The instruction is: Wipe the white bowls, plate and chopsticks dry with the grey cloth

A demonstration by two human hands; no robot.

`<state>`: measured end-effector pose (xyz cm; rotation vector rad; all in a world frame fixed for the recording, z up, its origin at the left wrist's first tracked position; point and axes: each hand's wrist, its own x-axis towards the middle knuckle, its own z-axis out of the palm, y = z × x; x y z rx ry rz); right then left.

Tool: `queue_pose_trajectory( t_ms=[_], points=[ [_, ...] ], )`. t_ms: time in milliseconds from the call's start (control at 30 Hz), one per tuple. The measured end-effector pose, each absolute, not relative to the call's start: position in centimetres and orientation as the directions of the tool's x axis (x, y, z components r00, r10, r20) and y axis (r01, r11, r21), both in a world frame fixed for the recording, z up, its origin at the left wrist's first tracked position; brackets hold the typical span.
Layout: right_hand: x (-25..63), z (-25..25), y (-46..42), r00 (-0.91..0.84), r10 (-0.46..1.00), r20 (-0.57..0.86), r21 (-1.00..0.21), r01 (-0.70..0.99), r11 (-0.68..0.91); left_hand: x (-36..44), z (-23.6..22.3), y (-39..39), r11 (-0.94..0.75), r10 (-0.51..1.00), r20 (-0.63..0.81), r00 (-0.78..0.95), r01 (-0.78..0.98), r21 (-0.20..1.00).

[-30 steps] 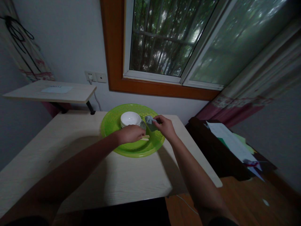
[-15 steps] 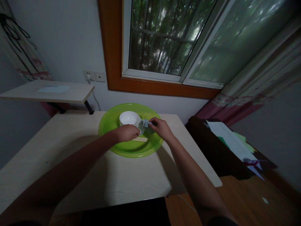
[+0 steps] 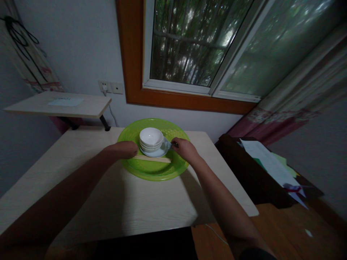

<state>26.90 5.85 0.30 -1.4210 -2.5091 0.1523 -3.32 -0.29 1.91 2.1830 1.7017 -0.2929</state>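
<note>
In the head view a green basin (image 3: 154, 177) holds a stack of white bowls (image 3: 151, 137) on a white plate (image 3: 154, 153). Light wooden chopsticks (image 3: 155, 159) lie in front of the plate, roughly level. My left hand (image 3: 127, 149) is closed at their left end; its fingertips are hidden. To the right of the bowls, my right hand (image 3: 184, 148) pinches a small grey-blue piece (image 3: 167, 143) with a dark part at the fingers. That piece reaches to the plate's right edge; its kind is unclear.
The basin stands on a pale wooden table (image 3: 151, 202) against the wall below a window (image 3: 189, 47). A raised shelf (image 3: 92, 108) with a paper sheet is at the left. On the right, papers (image 3: 268, 162) lie on dark furniture beyond the table edge.
My left hand has moved left along the chopsticks, uncovering them, the bowl stack and the plate. My right hand has lowered the grey-blue piece slightly left, to the plate's edge.
</note>
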Motion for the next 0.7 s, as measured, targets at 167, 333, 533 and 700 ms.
queue_pose_trajectory(
  t_ms=[167, 333, 533, 700],
  points=[
    [27.0, 0.4, 5.8, -0.497, 0.854, 0.152, -0.212, 0.828, 0.519, -2.4, 1.1, -0.2, -0.144, 0.903, -0.398, 0.16, 0.987, 0.071],
    [27.0, 0.4, 5.8, -0.499, 0.853, 0.155, -0.22, 0.824, 0.522, -2.3, 0.4, 0.2, -0.164, 0.889, -0.428, 0.163, 0.986, 0.035],
    [27.0, 0.2, 5.9, -0.501, 0.853, 0.146, -0.224, 0.823, 0.522, -1.9, 0.5, -0.1, -0.18, 0.88, -0.442, 0.175, 0.983, 0.031],
    [27.1, 0.2, 5.9, -0.504, 0.851, 0.15, -0.22, 0.822, 0.525, -1.6, 0.8, -0.2, -0.205, 0.876, -0.442, 0.192, 0.979, 0.019]
  ],
)
